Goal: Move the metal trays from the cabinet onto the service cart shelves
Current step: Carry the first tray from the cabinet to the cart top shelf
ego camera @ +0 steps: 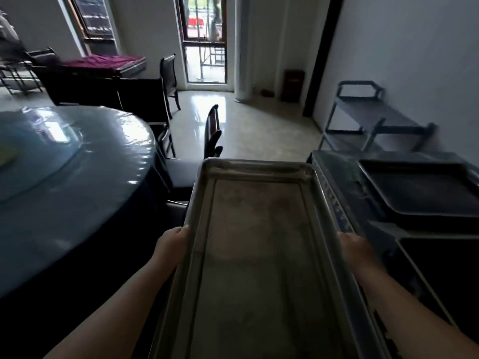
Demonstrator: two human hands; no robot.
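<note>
A long rectangular metal tray (256, 244) is held level in front of me, its short end pointing away. My left hand (172, 242) grips its left rim and my right hand (356, 246) grips its right rim. Just to the right stands the dark service cart (334, 182). On the cart's top lies another metal tray (425, 193). The carried tray hangs beside the cart, to its left, apart from the tray on top.
A large round table (70, 182) with a glossy cover fills the left. Dark chairs (212, 133) stand between the table and the tray. A second, empty grey cart (373, 117) stands against the right wall. Shiny open floor (243, 117) leads to a glass door.
</note>
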